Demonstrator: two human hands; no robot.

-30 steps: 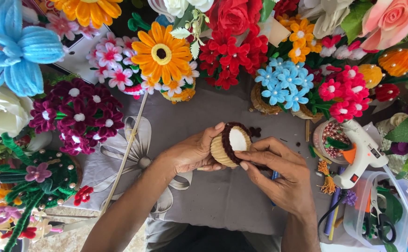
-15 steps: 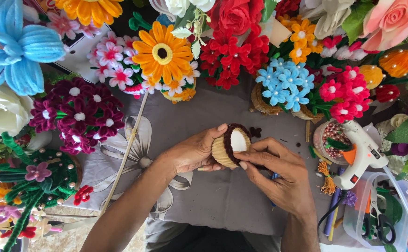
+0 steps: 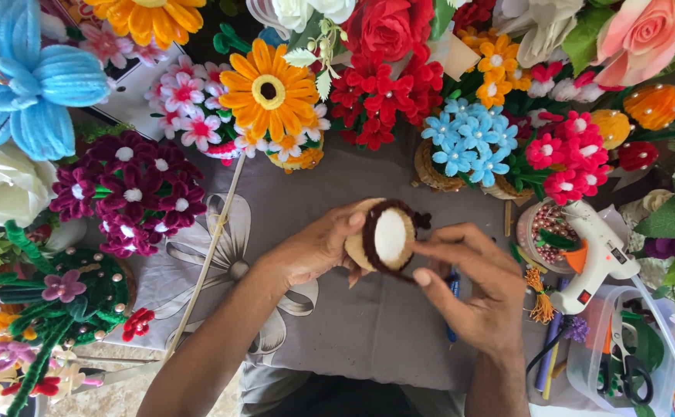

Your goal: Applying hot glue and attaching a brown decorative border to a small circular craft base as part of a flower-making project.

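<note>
Grey cloth-covered table (image 3: 368,324) carries pipe-cleaner flowers (image 3: 133,189), glue gun (image 3: 596,259).

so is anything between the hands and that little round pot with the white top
Nothing visible. The left hand already holds the small pot by its side, and the right hand has fingertips on its dark brown rim. The flowers and glue gun sit off to the sides, clear of both hands.

Small round tan pot (image 3: 384,241) with white centre, dark brown fuzzy rim; sitting tilted between both hands; hovering above grey cloth.
</note>
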